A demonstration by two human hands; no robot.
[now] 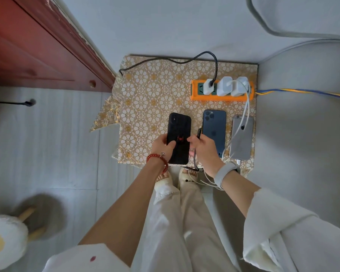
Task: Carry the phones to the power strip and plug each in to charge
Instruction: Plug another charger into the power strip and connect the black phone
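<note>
My left hand grips a black phone face down above the near edge of a small table with a gold flower-patterned cloth. My right hand pinches the plug end of a dark braided cable just right of that phone. A dark blue phone and a silver phone lie face down to the right, white cables running to them. An orange power strip at the table's back right holds three white chargers.
A red-brown wooden door stands at the left. The braided cable loops across the back of the table to the leftmost charger. A blue and yellow cord leaves the strip rightward. A stool with an egg-shaped cushion sits at the lower left.
</note>
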